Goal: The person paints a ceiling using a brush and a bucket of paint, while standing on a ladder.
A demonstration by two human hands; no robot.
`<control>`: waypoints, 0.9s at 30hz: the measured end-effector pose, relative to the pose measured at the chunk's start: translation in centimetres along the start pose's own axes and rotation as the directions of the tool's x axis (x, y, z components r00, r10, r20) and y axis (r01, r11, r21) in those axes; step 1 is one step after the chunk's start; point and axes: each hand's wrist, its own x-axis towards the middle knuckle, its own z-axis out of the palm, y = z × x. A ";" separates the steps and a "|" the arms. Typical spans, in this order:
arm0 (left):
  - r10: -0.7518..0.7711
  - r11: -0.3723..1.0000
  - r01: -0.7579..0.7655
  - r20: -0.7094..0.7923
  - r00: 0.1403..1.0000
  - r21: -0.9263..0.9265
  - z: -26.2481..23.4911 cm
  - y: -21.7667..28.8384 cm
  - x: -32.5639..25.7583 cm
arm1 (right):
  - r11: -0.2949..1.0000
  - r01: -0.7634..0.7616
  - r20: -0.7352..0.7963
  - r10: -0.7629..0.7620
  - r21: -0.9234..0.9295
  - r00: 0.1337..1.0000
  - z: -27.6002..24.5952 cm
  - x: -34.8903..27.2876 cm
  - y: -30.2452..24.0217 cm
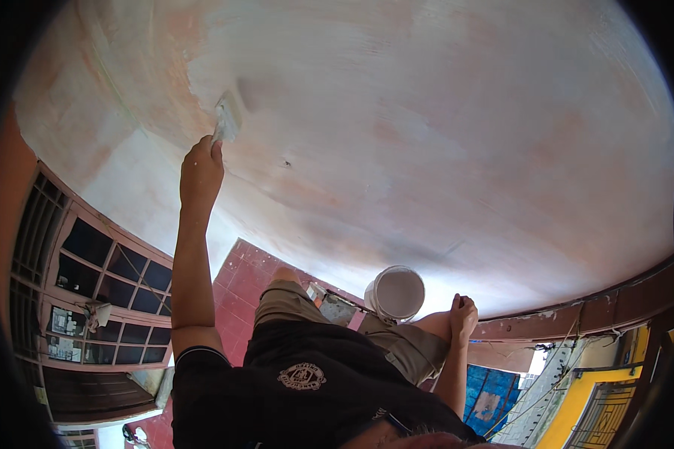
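My left hand (202, 172) is raised to the wall (442, 127), its fingers closed round the handle of a paintbrush (227, 120) coated in whitish paint. The brush head lies against the wall surface, which is patchy white over orange-pink. Down by my right thigh, my right hand (463, 317) is curled closed; whether anything is inside its fingers is hidden. Just left of that hand is a white bucket (395, 293), close to the wall's foot and in front of my lap. Its inside looks pale, and how full it is I cannot tell.
Red tiles (244, 288) cover the floor at left below the wall. A pink-framed window (116, 262) stands far left. Some small items (335, 307) lie between my legs. A brown beam (554, 320) runs along the wall's lower right, with a blue sheet (490, 393) below.
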 end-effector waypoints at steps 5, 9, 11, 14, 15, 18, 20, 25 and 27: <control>0.160 0.987 -0.160 0.008 0.987 -0.015 2.3 6.3 -1.6 | 1.000 0.030 0.004 -0.030 0.008 1.000 0.4 0.6 0.0; 0.320 0.947 -0.318 0.070 0.945 -0.043 3.5 14.4 -7.7 | 1.000 -0.003 0.004 0.003 -0.003 1.000 0.5 0.3 -0.1; 0.364 0.916 -0.315 0.184 0.913 -0.250 2.9 16.9 -10.5 | 1.000 0.002 0.006 -0.002 -0.019 1.000 0.7 0.1 0.1; 0.564 0.754 -0.411 0.183 0.805 -0.512 3.8 18.6 -13.2 | 0.999 0.028 0.009 -0.028 -0.038 1.000 1.3 0.4 0.7; 0.622 0.718 -0.429 0.229 0.749 -0.547 4.2 19.0 -14.0 | 0.998 0.040 0.010 -0.039 -0.040 0.999 1.5 0.4 0.9; 0.692 0.639 -0.402 0.261 0.673 -0.656 6.3 19.6 -16.4 | 0.999 0.026 0.055 -0.023 -0.045 0.998 1.8 0.3 1.1; 0.699 0.620 -0.354 0.286 0.656 -0.700 7.9 19.1 -17.4 | 0.999 0.041 0.017 -0.040 -0.027 0.999 2.2 -0.1 1.9; 0.669 0.660 -0.238 0.413 0.619 -0.713 13.9 15.8 -20.3 | 0.997 0.079 -0.028 -0.079 -0.018 0.996 2.3 -0.3 2.5; 0.608 0.707 -0.109 0.523 0.597 -0.698 15.2 14.7 -21.3 | 0.966 0.242 -0.189 -0.223 0.087 0.956 2.5 -0.7 2.2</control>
